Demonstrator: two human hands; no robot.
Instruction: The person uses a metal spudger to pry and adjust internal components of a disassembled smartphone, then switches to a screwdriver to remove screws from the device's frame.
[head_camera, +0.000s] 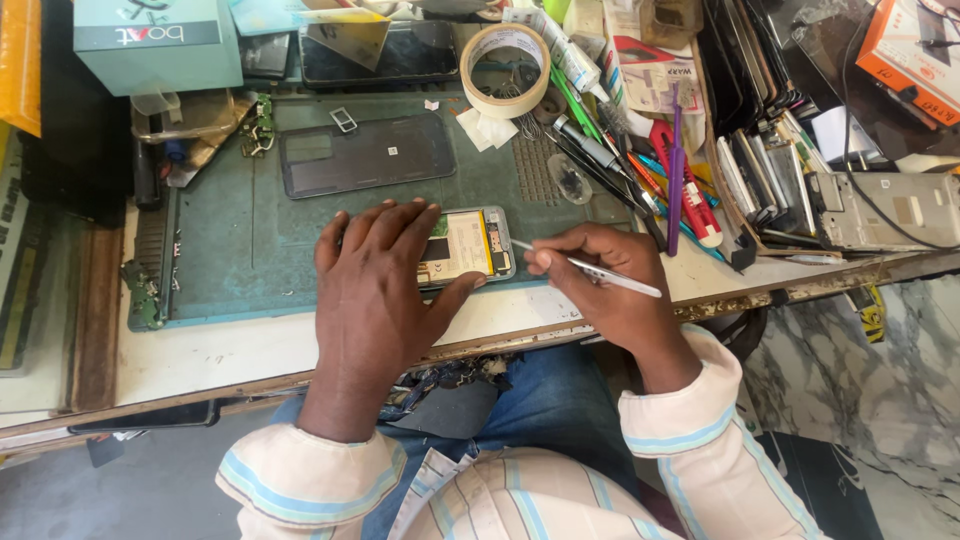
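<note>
An opened smartphone (470, 243) with its yellow battery and circuit parts showing lies on a green work mat (250, 240). My left hand (375, 275) lies flat over the phone's left part, thumb along its lower edge, holding it down. My right hand (605, 285) grips metal tweezers (590, 268) whose tip reaches the phone's right end.
A dark phone back cover (365, 155) lies on the mat behind the phone. A roll of tape (505, 70), pens and tools (640, 160), stacked phone parts (770, 170), a teal box (155, 40) and a small circuit board (145, 290) crowd the bench. The table edge (300, 375) runs near my lap.
</note>
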